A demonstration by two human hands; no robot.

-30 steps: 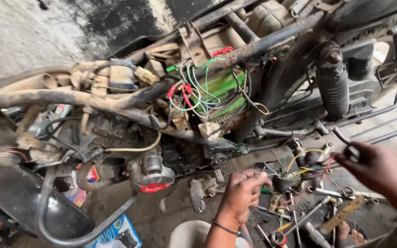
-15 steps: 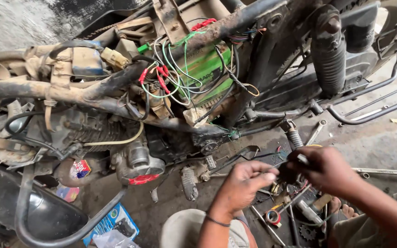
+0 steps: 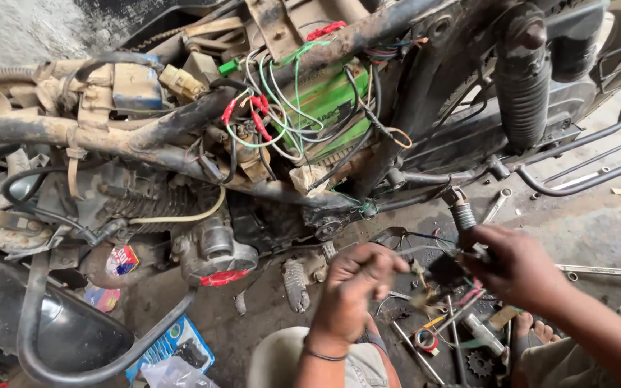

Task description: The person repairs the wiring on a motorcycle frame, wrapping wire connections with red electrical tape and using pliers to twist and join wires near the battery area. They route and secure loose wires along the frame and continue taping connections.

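the fingers of the left hand [image 3: 357,287] are curled and pinch a thin wire [image 3: 415,250]. the fingers of the right hand [image 3: 515,266] are pressed around a small black part [image 3: 445,269] with little coloured wires hanging under it. the two hands are close together, low in front of the stripped motorbike frame [image 3: 181,122], above tools [image 3: 433,338] lying on the floor.

i think the thin wire could slip out or snap if the left hand pulls too hard. the loose ends could touch bare metal, and the green battery [image 3: 328,100] is just above. a bare foot [image 3: 537,332] is beside sharp tools too.

a second ago the right hand was far out to the side and open. now it has come in and grips the black part.
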